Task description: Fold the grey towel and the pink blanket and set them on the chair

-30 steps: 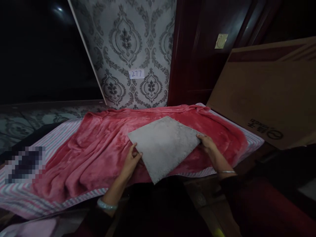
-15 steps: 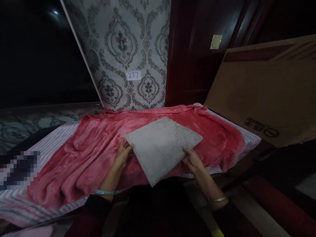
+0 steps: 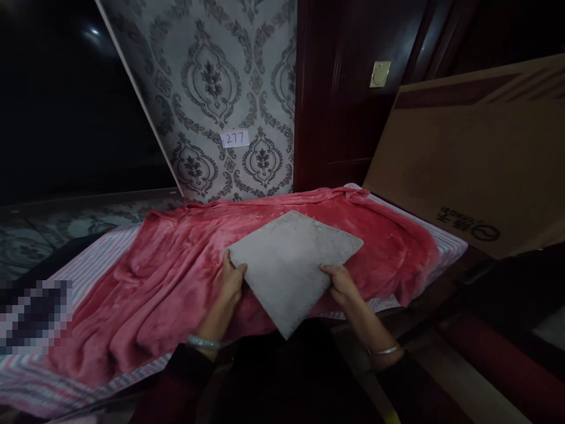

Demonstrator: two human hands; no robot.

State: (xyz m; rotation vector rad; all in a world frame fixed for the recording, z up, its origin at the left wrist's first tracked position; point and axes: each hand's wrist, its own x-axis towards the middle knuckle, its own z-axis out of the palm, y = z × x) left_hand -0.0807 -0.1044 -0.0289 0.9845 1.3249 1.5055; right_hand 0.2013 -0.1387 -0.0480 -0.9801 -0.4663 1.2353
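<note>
Head view: two bare hands hold one grey sheet in the middle of the frame, above a pink blanket.

Sheet and hands: the sheet lies between the two hands and reaches away from them, toward the wall. It is turned like a diamond, one corner pointing down in the frame and one pointing up. Its sides look nearly equal, so I see no clear long axis; the wider diagonal goes from left to right.

Left hand: this hand is closed at the left corner, with the thumb and a finger at the edge; the other fingers are partly hidden.

Right hand: this hand pinches the lower right edge, about its middle, with the thumb on the upper face. The fingers below are hidden. The right corner is free.

Nearer hand: neither is clearly nearer, but the left sits closer to a corner.

Sheet's look: flat, thin, pale grey, with slightly mottled surface and a rougher lower right edge. Whether its underside touches the blanket, I cannot tell.

Around: striped cloth shows under the blanket, and a cardboard box stands at the right of the frame.
</note>
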